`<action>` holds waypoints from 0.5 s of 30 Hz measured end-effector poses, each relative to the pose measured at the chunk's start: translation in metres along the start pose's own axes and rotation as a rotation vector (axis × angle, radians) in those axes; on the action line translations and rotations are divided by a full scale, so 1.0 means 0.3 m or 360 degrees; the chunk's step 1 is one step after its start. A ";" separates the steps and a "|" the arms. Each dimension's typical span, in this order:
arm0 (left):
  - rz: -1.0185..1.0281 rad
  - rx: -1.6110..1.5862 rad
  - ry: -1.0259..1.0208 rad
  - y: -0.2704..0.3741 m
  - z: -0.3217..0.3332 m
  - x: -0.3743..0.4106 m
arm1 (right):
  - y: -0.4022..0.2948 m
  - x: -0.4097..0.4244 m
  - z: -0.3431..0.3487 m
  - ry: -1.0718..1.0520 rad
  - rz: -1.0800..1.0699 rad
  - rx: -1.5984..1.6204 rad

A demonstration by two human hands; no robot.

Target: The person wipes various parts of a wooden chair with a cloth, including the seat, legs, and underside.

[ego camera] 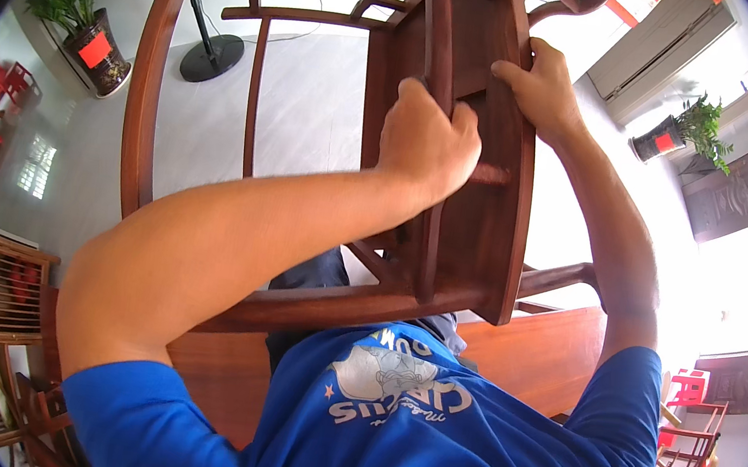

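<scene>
A dark-brown wooden armchair (pixel 505 249) lies tipped over in front of me, its frame across my lap. My left hand (pixel 431 135) is closed around a long rounded rail (pixel 440 38) of the chair, with the thumb on one side and the fingers on the other. A small dark spot shows by its knuckles; I cannot tell what it is. Farther up, my right hand (pixel 542 90) grips the edge of the seat frame, its thumb over the near side. The fingertips of both hands are partly hidden.
A reddish wooden surface (pixel 543 342) lies beneath the chair. A black pedestal fan's base (pixel 212 58) stands on the pale floor beyond, with cables behind it. Potted plants (pixel 98 53) stand on both sides. Bamboo chairs (pixel 16 295) and red stools (pixel 688 387) are at the edges.
</scene>
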State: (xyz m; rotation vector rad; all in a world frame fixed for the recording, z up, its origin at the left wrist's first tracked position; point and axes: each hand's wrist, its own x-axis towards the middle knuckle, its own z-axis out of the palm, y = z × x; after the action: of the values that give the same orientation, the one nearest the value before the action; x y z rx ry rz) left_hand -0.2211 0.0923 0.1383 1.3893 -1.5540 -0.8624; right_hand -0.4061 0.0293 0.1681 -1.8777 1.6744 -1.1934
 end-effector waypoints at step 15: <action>0.1012 0.0598 0.0796 0.096 -0.811 -0.034 | 0.095 -0.115 -0.108 -0.0047 -0.0080 0.0330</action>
State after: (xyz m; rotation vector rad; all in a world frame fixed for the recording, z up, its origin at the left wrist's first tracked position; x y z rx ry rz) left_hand -0.0093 0.1179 0.2589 1.1215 -1.6428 0.1611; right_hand -0.4473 0.0633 0.1541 -1.8103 1.4356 -1.2982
